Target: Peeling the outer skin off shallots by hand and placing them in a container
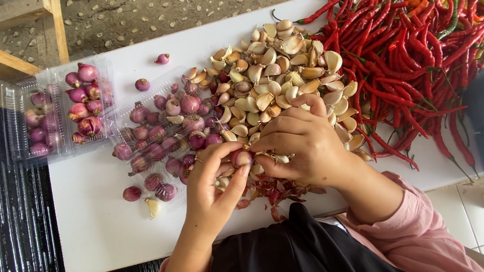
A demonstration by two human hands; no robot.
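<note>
One small shallot (pixel 242 157) pinched between both hands | left hand (pixel 214 190) closed under it, right hand (pixel 300 144) picking its papery skin | I judge it light, firm, slippery once peeled; hold the ends | garlic cloves (pixel 283 73) just beyond, red chillies (pixel 414 60) right.

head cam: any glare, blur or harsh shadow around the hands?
Head view: soft, even light, only faint shadows under the left hand and right hand; the shallot between them is sharp; mild glare on the clear plastic box; the white board is bright, not blown out; chilies stay crisp to the edge.
</note>
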